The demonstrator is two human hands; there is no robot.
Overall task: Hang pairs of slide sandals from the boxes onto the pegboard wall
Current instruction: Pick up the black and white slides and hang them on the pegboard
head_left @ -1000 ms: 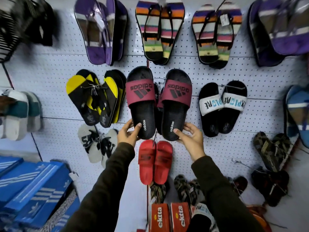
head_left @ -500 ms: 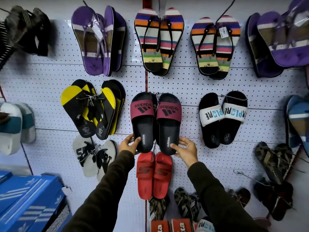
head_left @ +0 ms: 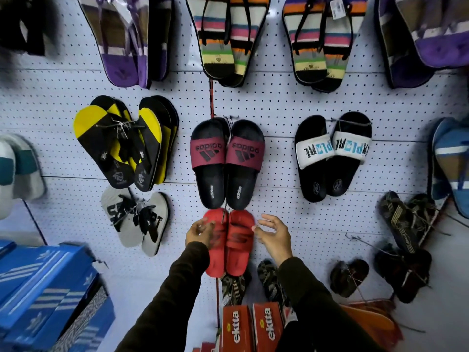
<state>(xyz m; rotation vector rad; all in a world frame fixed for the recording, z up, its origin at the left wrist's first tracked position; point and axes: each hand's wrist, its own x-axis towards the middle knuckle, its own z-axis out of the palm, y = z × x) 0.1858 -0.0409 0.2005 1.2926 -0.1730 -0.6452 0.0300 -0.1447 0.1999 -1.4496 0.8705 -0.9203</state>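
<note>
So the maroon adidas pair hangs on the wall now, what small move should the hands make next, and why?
Probably draw both hands back and reach to the boxes for another pair. The adidas pair hangs from its peg on the pegboard with nobody touching it; the left hand and right hand are open and empty, lower down by the red pair.

Single head cam, close to pegboard wall (head_left: pixel 279 105), facing fwd, tilted down.

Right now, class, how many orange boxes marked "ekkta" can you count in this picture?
2 show clearly. One orange ekkta box stands at the bottom centre, below the red slides; the second ekkta box stands beside it on the right. Red corners at the bottom edge may be more.
</note>
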